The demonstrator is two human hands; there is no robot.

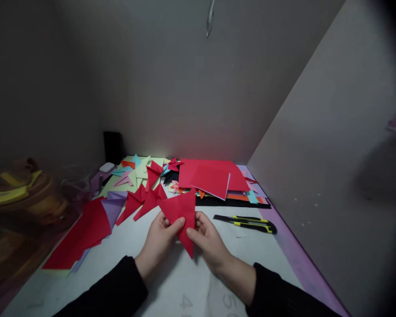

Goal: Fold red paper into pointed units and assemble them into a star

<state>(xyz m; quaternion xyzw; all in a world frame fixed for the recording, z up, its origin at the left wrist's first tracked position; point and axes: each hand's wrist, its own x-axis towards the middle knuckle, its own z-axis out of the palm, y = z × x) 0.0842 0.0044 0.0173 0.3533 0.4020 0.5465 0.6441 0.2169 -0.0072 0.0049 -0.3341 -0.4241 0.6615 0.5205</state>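
The left hand (158, 235) and the right hand (213, 244) both have hold of one folded red paper (181, 204). Each hand is closed on it in a soft pinch, with the thumb in front and the other fingers curled at the side or behind. The red paper is shaped like a triangle, with its long tip pointing down at the person. It is held up over the big white sheet (198, 281) that covers much of the bench (298, 264), and the white sheet has some grey numbers near the bottom. Just past the left hand lie two more red folded pieces, one on the left (131, 203) and one on the right (151, 203). A third red folded piece (155, 169) lies behind them, near pale green paper (141, 169) and other small colored bits. Over on the left is a pile of red sheets (81, 233), with a folded purple paper (114, 209) at its top end. Behind the hands, toward the wall, large flat red paper (214, 176) lies on a colorful stack. A black and yellow cutter (251, 223) lies to the right, near the right hand but not touching it. A little white case (107, 167) sits at the back left, close to a black thing (112, 147) standing up. A brown and yellow thing (36, 193) at the far left is too blurry to name.
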